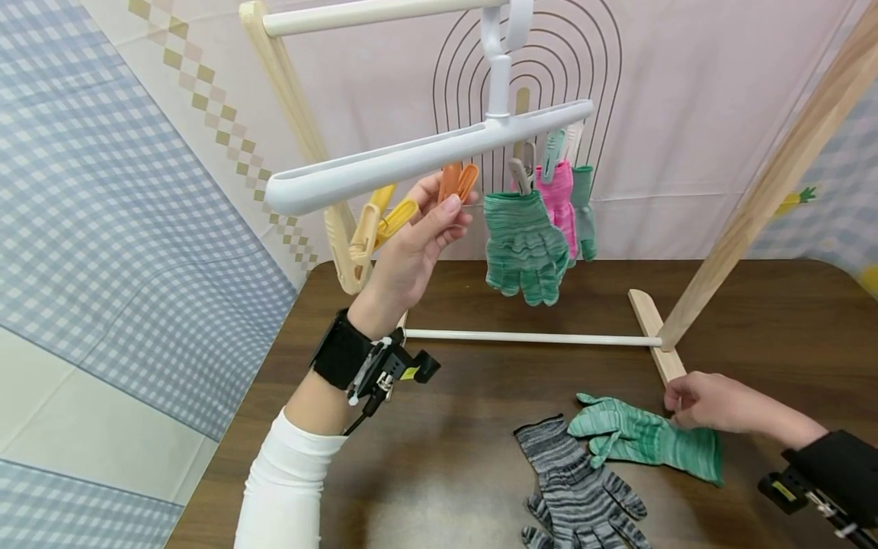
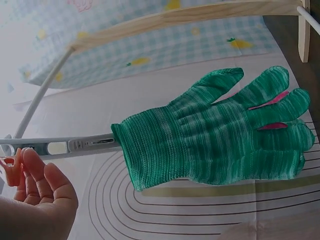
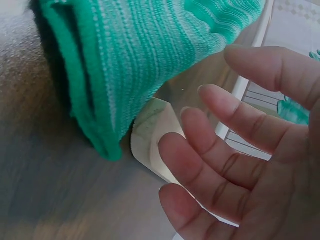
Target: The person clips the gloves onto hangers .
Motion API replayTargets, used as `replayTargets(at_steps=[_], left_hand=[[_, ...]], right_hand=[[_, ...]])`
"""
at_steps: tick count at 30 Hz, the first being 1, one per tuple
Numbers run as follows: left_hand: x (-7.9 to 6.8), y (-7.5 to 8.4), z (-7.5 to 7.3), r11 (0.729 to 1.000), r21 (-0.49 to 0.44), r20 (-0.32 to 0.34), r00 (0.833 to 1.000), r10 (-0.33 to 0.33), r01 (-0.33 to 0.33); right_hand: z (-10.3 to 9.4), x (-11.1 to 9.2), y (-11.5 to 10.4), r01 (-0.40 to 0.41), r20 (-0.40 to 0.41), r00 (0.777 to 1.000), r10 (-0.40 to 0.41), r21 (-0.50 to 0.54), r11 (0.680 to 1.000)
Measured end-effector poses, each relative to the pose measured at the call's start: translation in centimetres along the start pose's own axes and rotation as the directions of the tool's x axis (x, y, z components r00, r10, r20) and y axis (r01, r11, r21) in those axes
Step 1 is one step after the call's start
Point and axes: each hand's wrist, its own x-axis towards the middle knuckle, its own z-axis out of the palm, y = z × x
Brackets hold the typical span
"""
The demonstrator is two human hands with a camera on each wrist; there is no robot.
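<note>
My left hand (image 1: 418,240) is raised beneath the white hanger (image 1: 439,155) and pinches an orange clothespin (image 1: 450,183); the left wrist view catches this clothespin (image 2: 14,170) only at its edge. Beside that hand hang yellow clothespins (image 1: 394,221). To its right, a green striped glove (image 1: 527,244) dangles from a grey clip (image 1: 520,177), in front of a pink glove (image 1: 559,202) and another green one (image 1: 583,210). Low on the right, my right hand (image 1: 713,404) is beside a second green striped glove (image 1: 675,446) on the table. Its fingers (image 3: 240,117) are loosely bent and hold nothing.
A black-and-grey striped glove (image 1: 572,488) lies on the brown table (image 1: 411,473), partly touching the green one. The wooden rack's right leg (image 1: 761,183) slants up behind my right hand. A white crossbar (image 1: 528,337) runs low between its feet.
</note>
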Motion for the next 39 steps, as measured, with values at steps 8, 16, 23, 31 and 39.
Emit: replayTargets(at_steps=[8,16,23,31,39], left_hand=[[0.1,0.1,0.3,0.999,0.032,0.026,0.999,0.021,-0.022],[0.3,0.3,0.4,0.999,0.027,0.03,0.999,0.038,-0.039],[0.2,0.5,0.6,0.998,0.049,0.022,0.999,0.032,-0.033],[0.2,0.9,0.8,0.999,0.042,0.008,1.0,0.0,0.0],[0.2,1.0,0.9,1.0,-0.02,-0.032,0.999,-0.014,0.013]], right_hand=[[0.5,0.3,0.3,-0.015,-0.02,1.0,0.014,-0.022,1.0],[0.6,0.3,0.1,-0.021,-0.02,1.0,0.02,-0.034,0.999],[0.8,0.1,0.0,0.031,0.011,0.999,-0.031,-0.02,0.999],[1.1,0.3,0.1,0.086,0.039,0.995,-0.087,0.034,0.996],[1.6,-0.1,-0.4,-0.008,0.005,1.0,0.009,-0.056,0.998]])
